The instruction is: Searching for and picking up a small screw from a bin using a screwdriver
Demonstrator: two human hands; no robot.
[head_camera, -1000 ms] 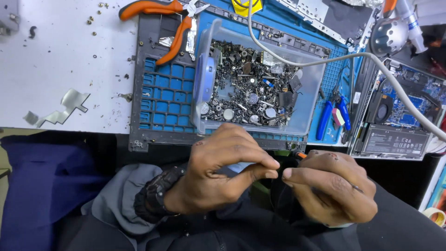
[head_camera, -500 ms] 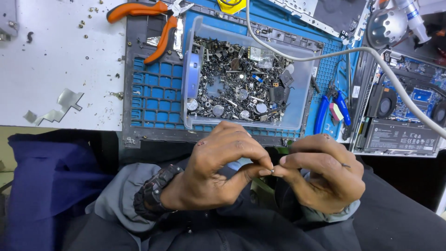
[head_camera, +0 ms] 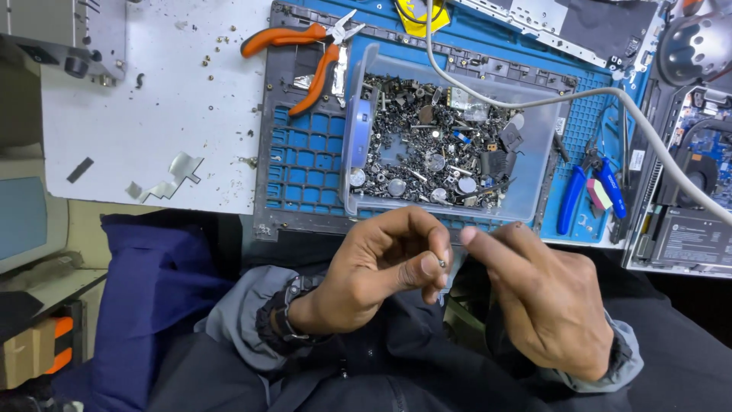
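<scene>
A clear plastic tub (head_camera: 534, 172) stands on the blue gridded work mat (head_camera: 305, 164), just beyond the hands. It holds a dense heap of small dark screws and metal scraps (head_camera: 427, 152), among them several round silver discs, a few black blocks and a small pale square piece at the far side. The right third of the tub floor is bare. A grey cable (head_camera: 549, 99) crosses over the tub from the far edge down to the right.

The left hand (head_camera: 374, 271) is curled, thumb and forefinger pressed together on a tiny screw (head_camera: 441, 262), which sits at the fingertips below the tub's near wall, above the lap. The right hand (head_camera: 545, 301) lies just beside it, fingers loosely spread, the forefinger tip close to the screw; it holds nothing that can be seen. Whether that fingertip touches the screw cannot be told.

Orange-handled pliers (head_camera: 305, 49) lie at the far left of the mat, partly on the white bench top (head_camera: 152, 99), where loose screws and a bent metal bracket (head_camera: 171, 179) are scattered. Blue-handled pliers (head_camera: 583, 191) lie to the right of the tub.

Hard to make out: the screw's head type, and the individual items in the heap. An open laptop chassis (head_camera: 690, 198) at the right is cut off by the frame edge, as is a grey device (head_camera: 69, 30) at the far left corner.
</scene>
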